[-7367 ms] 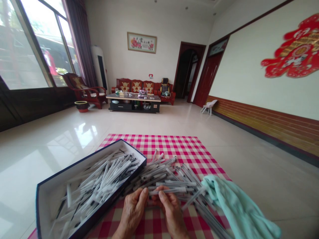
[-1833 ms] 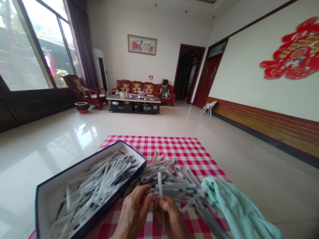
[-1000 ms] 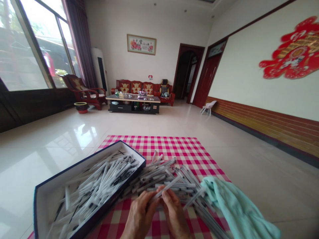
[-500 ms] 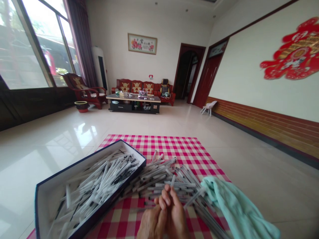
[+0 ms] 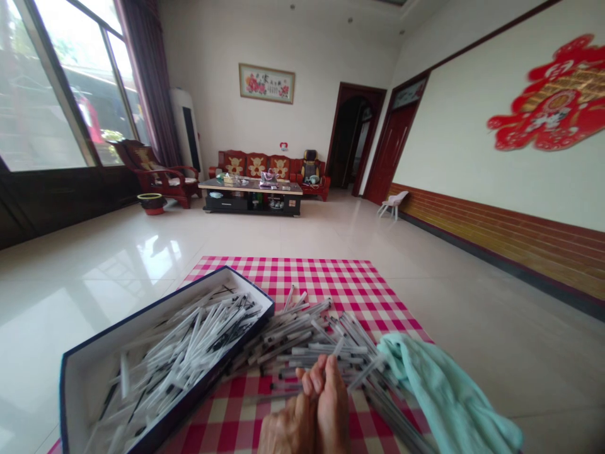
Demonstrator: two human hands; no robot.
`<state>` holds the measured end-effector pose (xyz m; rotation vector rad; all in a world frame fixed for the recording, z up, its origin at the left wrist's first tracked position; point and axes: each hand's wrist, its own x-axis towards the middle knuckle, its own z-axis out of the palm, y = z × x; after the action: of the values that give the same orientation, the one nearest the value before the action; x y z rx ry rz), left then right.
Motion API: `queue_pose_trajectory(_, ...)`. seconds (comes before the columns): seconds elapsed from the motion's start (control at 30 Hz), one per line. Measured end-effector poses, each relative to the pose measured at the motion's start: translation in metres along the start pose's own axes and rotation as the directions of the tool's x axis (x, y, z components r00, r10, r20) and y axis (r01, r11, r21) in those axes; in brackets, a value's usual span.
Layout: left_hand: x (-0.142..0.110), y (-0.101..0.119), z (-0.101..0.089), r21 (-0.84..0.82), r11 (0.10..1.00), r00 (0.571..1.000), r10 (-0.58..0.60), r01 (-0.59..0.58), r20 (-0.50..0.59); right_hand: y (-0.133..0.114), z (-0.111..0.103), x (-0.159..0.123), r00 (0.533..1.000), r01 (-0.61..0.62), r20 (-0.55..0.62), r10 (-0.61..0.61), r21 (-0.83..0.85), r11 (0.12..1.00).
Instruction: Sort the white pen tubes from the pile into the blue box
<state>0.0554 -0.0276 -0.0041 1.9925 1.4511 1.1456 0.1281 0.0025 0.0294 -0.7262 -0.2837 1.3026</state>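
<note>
My left hand [image 5: 287, 424] and my right hand [image 5: 332, 403] are pressed together low in the middle of the view, fingers closed. A translucent pen barrel [image 5: 339, 345] sticks up just past the fingertips; its lower part is hidden in the hands. Right beyond them lies a loose pile of similar pens [image 5: 302, 337], clear with dark ends. To the left, a dark-blue shallow box [image 5: 165, 325] with white inside holds many whitish barrels and thin black pieces [image 5: 189, 353].
A mint-green cloth [image 5: 449, 391] lies to the right of the pens. Everything rests on a pink-and-white checked tablecloth [image 5: 331, 277]. Farther off stand a low table [image 5: 250, 186], a wooden sofa [image 5: 258, 157] and a small chair [image 5: 393, 203] on a tiled floor.
The view has shifted slightly. My joined hands and the barrel in them have moved a little to the right relative to the pile; the grip looks much the same.
</note>
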Motion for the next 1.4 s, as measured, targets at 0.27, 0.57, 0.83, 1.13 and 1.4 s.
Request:
queue_pose_trajectory(0.27,0.019,0.019,-0.016,-0.570,0.774,0.954,-0.148,0.276,0.261,-0.019,0.014,-0.002,0.986,-0.138,0.115,0.123,0.137,0.981)
queue_pose_trajectory(0.57,0.032,0.028,-0.029,-0.704,-0.011,0.701,-0.093,0.710,0.708,-0.038,0.031,0.000,0.926,-0.326,0.268,0.267,0.209,0.922)
queue_pose_trajectory(0.83,0.014,0.012,-0.028,-0.336,0.919,0.975,-0.162,0.205,0.151,-0.063,0.019,0.037,0.998,0.040,-0.053,-0.036,0.085,0.996)
queue_pose_trajectory(1.13,0.025,0.016,-0.035,-0.161,0.987,0.996,0.009,-0.024,-0.089,-0.050,0.025,0.020,0.993,-0.007,0.120,0.013,-0.045,0.999)
queue_pose_trajectory(1.4,0.031,0.017,-0.039,-0.069,0.997,0.998,0.026,-0.030,-0.057,-0.003,0.001,-0.002,0.978,0.116,0.203,-0.037,-0.395,0.911)
